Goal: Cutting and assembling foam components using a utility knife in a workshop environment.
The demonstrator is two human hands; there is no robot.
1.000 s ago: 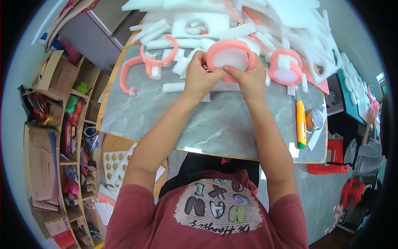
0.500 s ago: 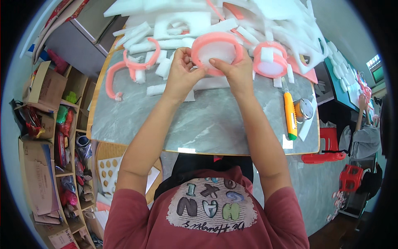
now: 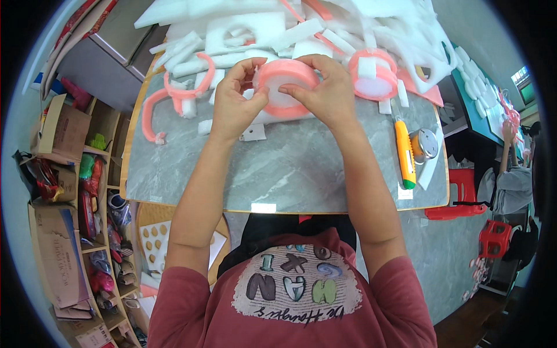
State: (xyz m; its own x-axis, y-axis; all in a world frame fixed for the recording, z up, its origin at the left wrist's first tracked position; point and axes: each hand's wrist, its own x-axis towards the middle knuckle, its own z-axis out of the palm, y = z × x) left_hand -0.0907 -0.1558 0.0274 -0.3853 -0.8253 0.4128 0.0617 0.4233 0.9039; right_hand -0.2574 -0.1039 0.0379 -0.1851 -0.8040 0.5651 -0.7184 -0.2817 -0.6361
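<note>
Between my two hands is a round foam piece with a pink rim and a white disc inside (image 3: 279, 100), tilted up above the table. My left hand (image 3: 237, 103) grips its left side, fingers curled behind and thumb at the rim. With its fingers on the upper right of the rim, my right hand (image 3: 332, 94) lays its thumb over the white face. To the right stands a similar pink-and-white foam round (image 3: 374, 88) with a white block across its front. Curved pink foam strips (image 3: 152, 113) lie to the left.
White foam sheets and offcuts (image 3: 243, 29) are heaped across the far side of the grey marbled table (image 3: 278, 168). At the right lie an orange utility knife (image 3: 405, 153) and a round metal-topped roll or tin (image 3: 425, 144). Shelves (image 3: 101, 232) stand left; another person (image 3: 513, 185) is far right.
Both hands have brought the foam round slightly lower and toward me. My right hand has shifted its grip, its fingers now showing over the upper rim.
</note>
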